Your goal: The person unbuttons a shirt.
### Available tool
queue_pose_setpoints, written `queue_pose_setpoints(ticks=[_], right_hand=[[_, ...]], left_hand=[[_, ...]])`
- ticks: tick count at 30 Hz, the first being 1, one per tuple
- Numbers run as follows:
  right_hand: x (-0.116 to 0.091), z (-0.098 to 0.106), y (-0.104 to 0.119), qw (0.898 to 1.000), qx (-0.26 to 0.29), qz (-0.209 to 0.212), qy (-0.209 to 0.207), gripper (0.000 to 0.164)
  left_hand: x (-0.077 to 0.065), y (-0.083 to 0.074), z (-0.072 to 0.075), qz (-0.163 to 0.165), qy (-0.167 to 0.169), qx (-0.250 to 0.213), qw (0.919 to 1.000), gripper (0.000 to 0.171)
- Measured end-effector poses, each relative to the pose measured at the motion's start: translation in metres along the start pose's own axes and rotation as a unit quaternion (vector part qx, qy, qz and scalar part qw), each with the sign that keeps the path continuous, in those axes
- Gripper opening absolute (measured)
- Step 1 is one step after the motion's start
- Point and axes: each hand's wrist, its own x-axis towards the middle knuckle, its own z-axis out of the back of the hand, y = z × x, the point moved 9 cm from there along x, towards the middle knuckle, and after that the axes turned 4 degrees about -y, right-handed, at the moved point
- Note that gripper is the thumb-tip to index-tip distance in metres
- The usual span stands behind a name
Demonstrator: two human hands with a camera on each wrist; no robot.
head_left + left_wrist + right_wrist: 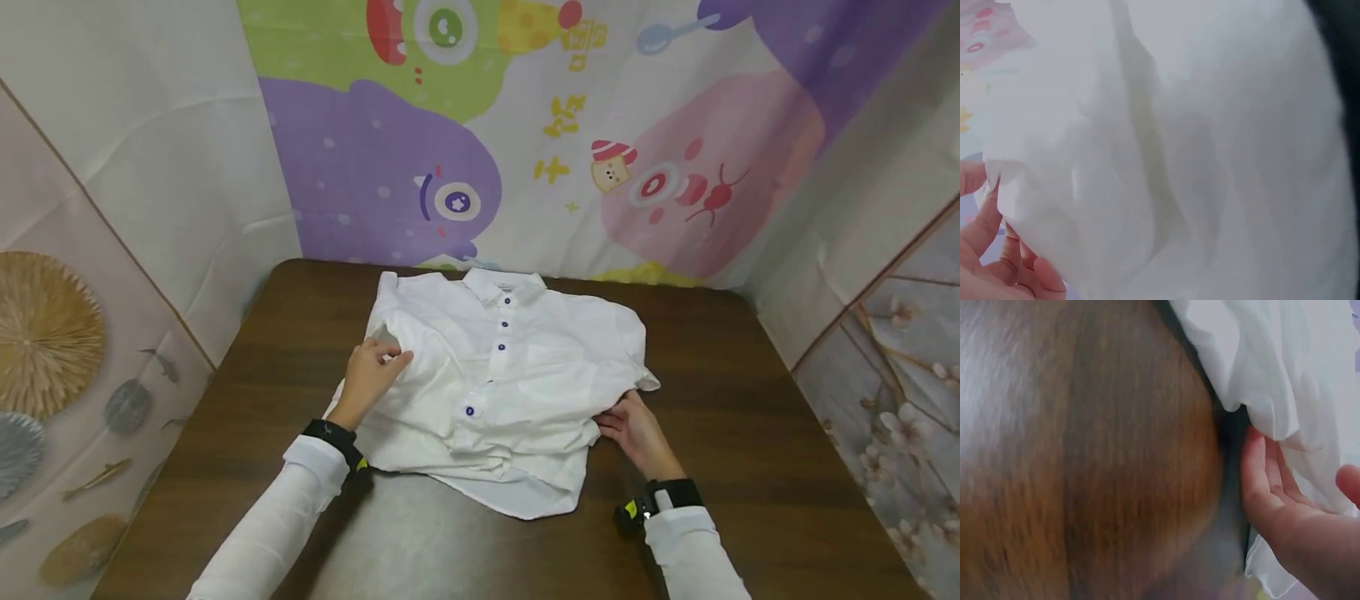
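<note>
A white short-sleeved shirt [555, 350] with dark blue buttons lies front up on the table, its collar [504, 286] at the far edge and its lower part creased. At the shirt's left side, my left hand [371, 373] pinches a raised fold of cloth between thumb and fingers; the left wrist view shows the left hand [1004, 250] at the edge of this white cloth. My right hand [636, 429] is at the right side, below the sleeve. In the right wrist view the right hand [1285, 506] has its fingers slipped under the shirt's edge, fingertips hidden, thumb apart from the cloth.
The dark brown wooden table [735, 400] carries the shirt. Behind it hangs a cloth backdrop [540, 100] with cartoon figures, and printed panels stand at both sides. Each wrist wears a black strap with a small camera.
</note>
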Motion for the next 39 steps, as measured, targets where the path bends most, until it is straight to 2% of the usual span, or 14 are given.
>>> queue_pose_setpoints(ticks=[3,7,8,11,14,17,20,23,27,30,34,36,39], right_hand=[[-0.002,0.006,0.004,0.999,0.003,0.025,-0.038,0.027],[-0.004,0.013,0.015,0.993,0.022,0.058,-0.100,0.006],[-0.003,0.014,0.017,0.991,0.028,0.068,-0.110,0.007],[0.001,0.019,0.021,0.988,0.031,0.097,-0.120,0.008],[0.009,0.028,0.017,0.986,0.034,0.122,-0.110,0.010],[0.015,0.037,0.015,0.983,0.042,0.137,-0.114,0.013],[0.007,0.037,0.025,0.979,0.036,0.140,-0.144,0.012],[-0.005,0.035,0.036,0.977,0.027,0.109,-0.180,0.011],[-0.009,0.037,0.042,0.977,0.029,0.077,-0.195,0.013],[-0.007,0.041,0.047,0.976,-0.010,0.077,-0.203,0.022],[-0.006,0.046,0.055,0.968,-0.128,0.067,-0.205,0.039],[-0.005,0.047,0.057,0.957,-0.206,0.053,-0.196,0.043],[-0.003,0.046,0.054,0.932,-0.327,0.030,-0.151,0.042]], left_hand=[[0.001,-0.002,0.000,0.005,0.004,0.005,1.0000,0.022],[0.004,-0.005,0.003,0.009,0.003,-0.003,1.0000,0.020],[0.005,-0.005,0.004,0.016,0.000,-0.007,0.9998,0.019],[0.008,0.000,0.007,0.053,-0.004,-0.019,0.9984,0.019],[0.009,0.006,0.012,0.092,-0.008,-0.033,0.9952,0.021],[0.010,0.011,0.018,0.117,-0.010,-0.049,0.9919,0.024],[0.010,0.017,0.024,0.137,-0.009,-0.062,0.9885,0.027],[0.011,0.024,0.029,0.155,-0.011,-0.067,0.9856,0.030],[0.013,0.035,0.034,0.176,-0.018,-0.067,0.9819,0.034],[0.012,0.040,0.035,0.184,-0.017,-0.063,0.9807,0.035],[0.012,0.044,0.032,0.183,-0.004,-0.040,0.9824,0.035],[0.010,0.047,0.029,0.186,0.017,-0.019,0.9822,0.036],[0.006,0.056,0.024,0.187,0.058,0.025,0.9802,0.034]])
